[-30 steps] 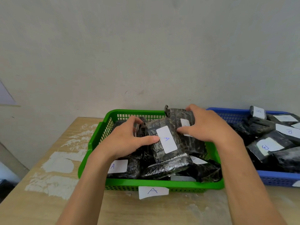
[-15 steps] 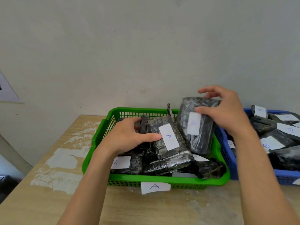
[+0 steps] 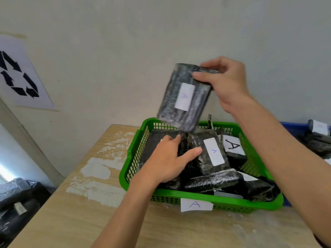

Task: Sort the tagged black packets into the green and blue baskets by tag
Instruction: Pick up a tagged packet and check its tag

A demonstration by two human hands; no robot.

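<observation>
This is looking like a plain sorting or recycling workroom: a paper sheet printed with a black recycling symbol (image 3: 18,76) is hanging on the bare grey plaster wall (image 3: 125,42), a worn light-wood table (image 3: 75,212) is carrying a green slotted plastic basket (image 3: 132,158) tagged "A", and black bundled bags (image 3: 16,203) are sitting on the floor.

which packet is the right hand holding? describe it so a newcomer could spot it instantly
Start at the green basket on the wooden table. Above its back rim, the right hand pinches a black packet by its top corner. It is the only packet in the air, hanging upright with a white tag marked A; the rest lie in baskets.
</observation>
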